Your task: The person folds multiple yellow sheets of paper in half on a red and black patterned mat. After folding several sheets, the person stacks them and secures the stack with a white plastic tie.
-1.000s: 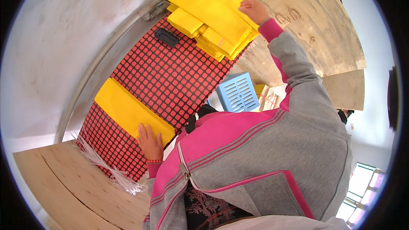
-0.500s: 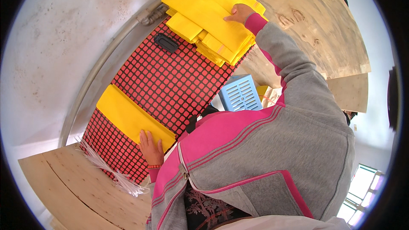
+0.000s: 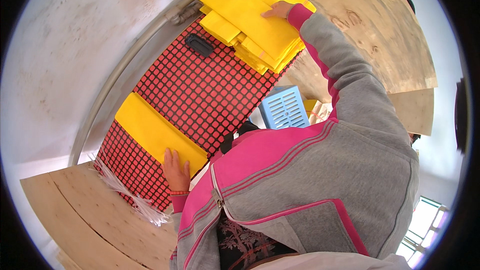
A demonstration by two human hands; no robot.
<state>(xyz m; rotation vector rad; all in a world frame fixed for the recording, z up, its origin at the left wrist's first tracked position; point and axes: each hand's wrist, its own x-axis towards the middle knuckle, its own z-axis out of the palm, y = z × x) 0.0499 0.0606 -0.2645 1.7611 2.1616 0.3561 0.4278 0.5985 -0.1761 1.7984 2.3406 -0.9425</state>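
Yellow strip (image 3: pixel 152 125) and stack (image 3: pixel 250 20), one each, lie under two hands (image 3: pixel 175 171) (image 3: pixel 279 9).

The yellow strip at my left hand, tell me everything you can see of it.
The yellow strip is long, rectangular and plain, and looks like folded fabric or a similar soft sheet. It lies flat and slantwise on the red-and-black patterned covering, running from upper left to lower right in the view. The left hand rests its fingers on the lower-right end.
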